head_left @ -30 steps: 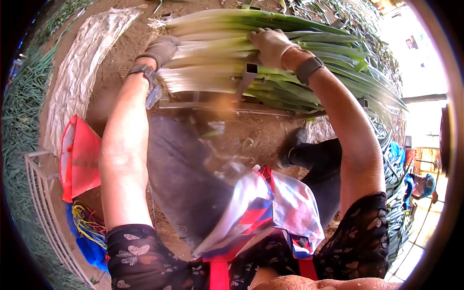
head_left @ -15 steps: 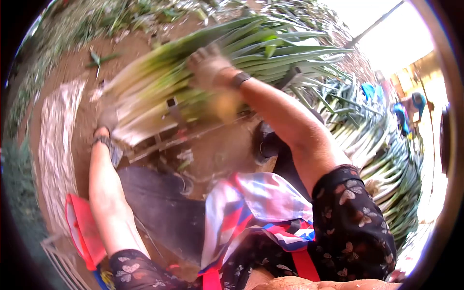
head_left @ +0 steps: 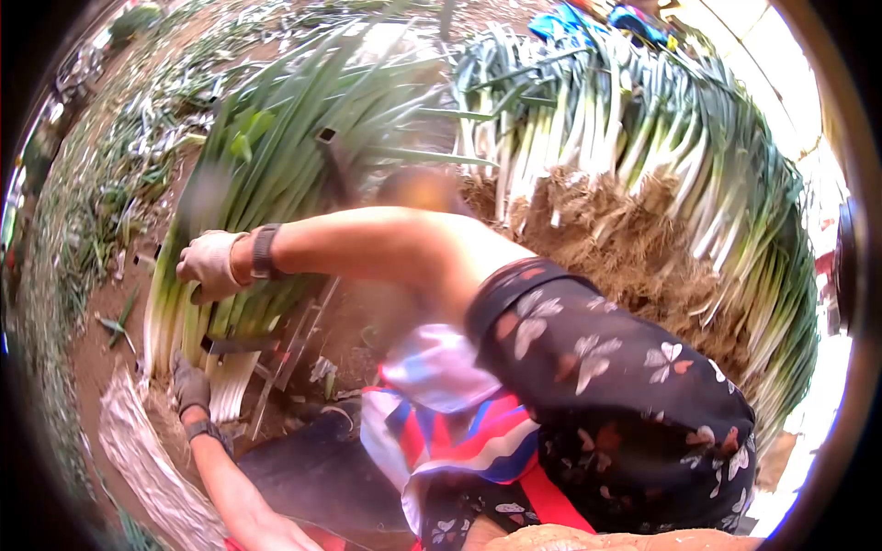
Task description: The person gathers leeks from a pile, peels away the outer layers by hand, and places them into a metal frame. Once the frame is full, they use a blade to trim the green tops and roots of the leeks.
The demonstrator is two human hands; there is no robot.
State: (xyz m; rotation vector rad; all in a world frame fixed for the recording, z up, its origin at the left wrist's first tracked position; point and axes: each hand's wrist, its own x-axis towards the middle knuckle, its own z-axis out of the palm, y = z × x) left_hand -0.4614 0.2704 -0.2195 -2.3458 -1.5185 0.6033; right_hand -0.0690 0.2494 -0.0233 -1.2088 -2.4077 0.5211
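A large bundle of leeks lies on a low metal frame, green leaves pointing away and white ends toward me. My right hand, in a pale glove, reaches across, its fingers bent over the outer left stalks. Lower down, my left hand, in a greyish glove, is closed against the white root ends; its fingertips are partly hidden. Dark square-ended posts of the frame stand up beside and among the leaves.
Many leeks with soil-covered roots are piled along the right side. Leaf scraps litter the ground at left. A crumpled pale sheet lies at the lower left. Blue material shows behind the pile.
My view has turned right. The leek bundle has swung from lying across to pointing away from me. My right hand has shifted from the bundle's middle to its left edge, nearer my left hand.
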